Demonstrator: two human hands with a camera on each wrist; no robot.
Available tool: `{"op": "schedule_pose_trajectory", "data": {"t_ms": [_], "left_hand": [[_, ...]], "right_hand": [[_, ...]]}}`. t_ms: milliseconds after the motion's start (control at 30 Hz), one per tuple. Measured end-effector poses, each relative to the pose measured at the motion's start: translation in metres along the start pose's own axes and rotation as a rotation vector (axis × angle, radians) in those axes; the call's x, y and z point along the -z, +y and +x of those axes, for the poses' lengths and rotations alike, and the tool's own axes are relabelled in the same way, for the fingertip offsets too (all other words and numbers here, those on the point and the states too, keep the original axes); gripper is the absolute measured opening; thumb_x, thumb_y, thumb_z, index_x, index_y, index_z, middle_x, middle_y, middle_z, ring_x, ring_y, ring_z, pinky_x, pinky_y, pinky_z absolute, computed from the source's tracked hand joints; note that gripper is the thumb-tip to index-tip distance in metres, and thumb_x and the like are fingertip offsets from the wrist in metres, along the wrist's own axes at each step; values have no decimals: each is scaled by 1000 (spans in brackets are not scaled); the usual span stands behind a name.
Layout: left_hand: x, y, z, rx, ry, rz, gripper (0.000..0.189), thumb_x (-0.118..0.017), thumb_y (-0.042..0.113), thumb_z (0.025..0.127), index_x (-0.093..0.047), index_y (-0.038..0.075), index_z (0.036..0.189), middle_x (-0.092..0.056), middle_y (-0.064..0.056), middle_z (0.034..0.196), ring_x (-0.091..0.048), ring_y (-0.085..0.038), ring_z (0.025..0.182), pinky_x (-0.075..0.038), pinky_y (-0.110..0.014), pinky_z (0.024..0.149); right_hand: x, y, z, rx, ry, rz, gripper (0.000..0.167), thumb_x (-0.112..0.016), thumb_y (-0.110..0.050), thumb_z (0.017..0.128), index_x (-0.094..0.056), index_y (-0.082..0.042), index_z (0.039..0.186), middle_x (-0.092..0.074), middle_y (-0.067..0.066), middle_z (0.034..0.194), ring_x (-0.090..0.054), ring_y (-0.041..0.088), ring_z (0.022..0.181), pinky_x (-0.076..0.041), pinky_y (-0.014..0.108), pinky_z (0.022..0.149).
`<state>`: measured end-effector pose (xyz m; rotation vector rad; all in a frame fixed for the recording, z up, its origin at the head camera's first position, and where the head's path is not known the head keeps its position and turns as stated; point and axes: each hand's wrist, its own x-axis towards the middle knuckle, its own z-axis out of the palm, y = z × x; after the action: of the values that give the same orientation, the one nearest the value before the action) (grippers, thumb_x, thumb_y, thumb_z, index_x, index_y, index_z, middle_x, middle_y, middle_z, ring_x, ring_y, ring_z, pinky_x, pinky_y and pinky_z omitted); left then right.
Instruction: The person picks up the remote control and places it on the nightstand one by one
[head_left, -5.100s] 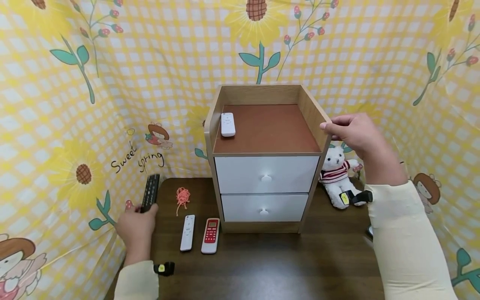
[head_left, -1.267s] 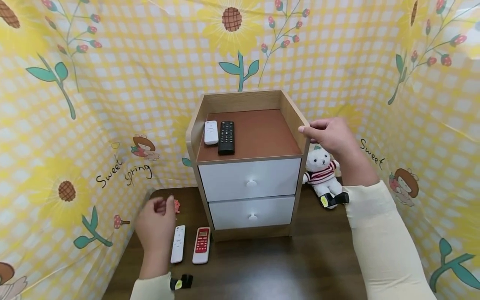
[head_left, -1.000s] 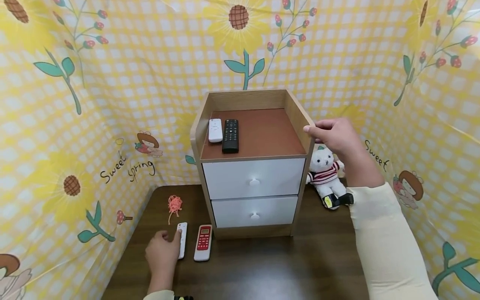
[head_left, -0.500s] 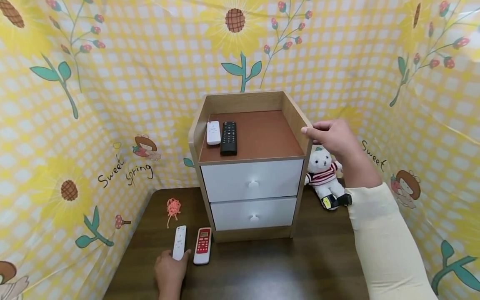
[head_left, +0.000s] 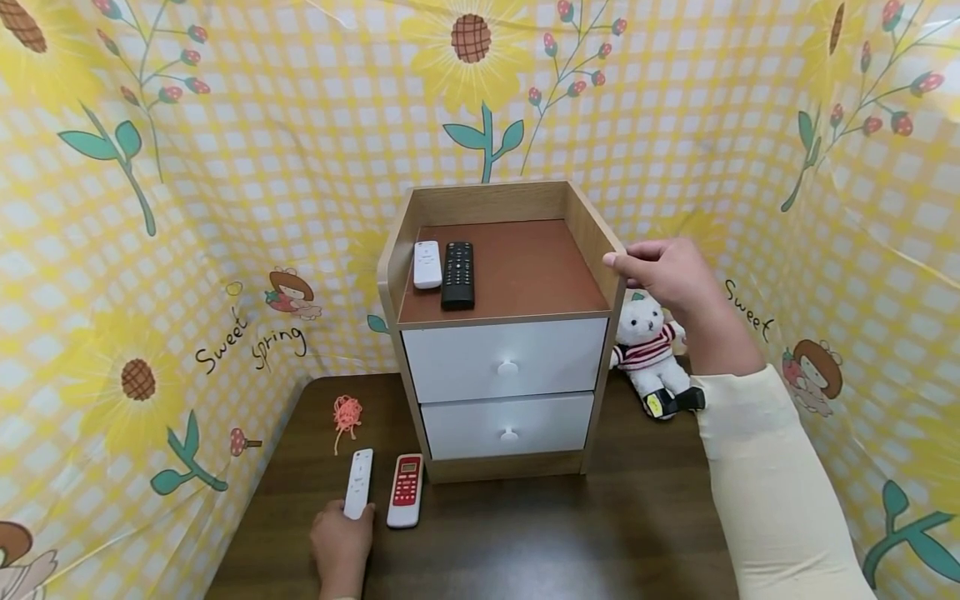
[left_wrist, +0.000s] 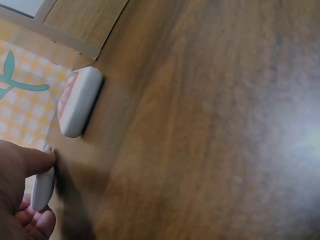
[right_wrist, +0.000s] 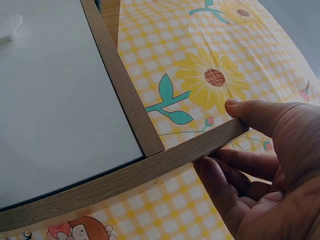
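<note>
My left hand (head_left: 342, 542) pinches the near end of a slim white remote control (head_left: 360, 481) between thumb and fingers, low over the table. In the left wrist view the thumb lies along one edge of that remote (left_wrist: 43, 189). Just right of it lies a white remote with a red face (head_left: 406, 492). My right hand (head_left: 671, 275) grips the upper right side panel of a small wooden cabinet (head_left: 617, 287), thumb on the inner side and fingers outside. On the cabinet's brown top, a short white remote (head_left: 427, 265) lies beside a black remote (head_left: 458, 276).
Two white drawers (head_left: 457, 358) with round knobs are closed in the cabinet. A tangle of coral yarn (head_left: 347, 414) lies behind the white remote. Right of the cabinet sits a white plush toy (head_left: 647, 346) in a striped sweater. Yellow checked cloth (head_left: 300, 183) encloses the dark table (head_left: 525, 542).
The black remote went from my left hand onto the cabinet top. My left hand then came down to the slim white remote and took hold of its near end. My right hand stayed on the panel.
</note>
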<state>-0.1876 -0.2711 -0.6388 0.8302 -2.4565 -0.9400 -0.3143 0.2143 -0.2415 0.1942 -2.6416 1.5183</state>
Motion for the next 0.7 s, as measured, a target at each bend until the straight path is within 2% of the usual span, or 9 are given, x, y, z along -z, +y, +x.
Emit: {"op": "schedule_pose_trajectory", "data": {"t_ms": [167,333,500,700], "left_hand": [[5,7,6,13,60,-61,49,-86,23,86,-72,-13,115,-68,-40,107,-64,-60,101,-46,-65,86],[21,24,14,-2,135,-126,45,-87,22,85,-75,-10,114,-72,-36,107,-65,-56,101,-46,-64,87],[49,56,21,-42,226,-179,45,-88,23,86,-76,-8,116,-72,-33,106,-65,-51,100,-45,-62,91],[89,102,26,-157,361,-242,42,-89,19,85,-78,-8,115,-73,-29,97,-64,-44,88,-44,-57,83]], "right_hand": [[-1,-1,0,4,0,7,57,-78,-46,100,-75,-3,137,-79,2,115,-71,9,95,-48,51,112],[0,0,-1,10,-7,11,59,-77,-47,100,-74,-3,139,-79,3,119,-71,8,95,-47,55,115],[0,0,0,6,-5,11,60,-78,-48,100,-74,-3,139,-79,4,120,-72,9,96,-47,54,115],[-1,1,0,-3,0,-3,60,-77,-49,99,-74,-5,139,-79,5,121,-74,15,104,-48,52,113]]}}
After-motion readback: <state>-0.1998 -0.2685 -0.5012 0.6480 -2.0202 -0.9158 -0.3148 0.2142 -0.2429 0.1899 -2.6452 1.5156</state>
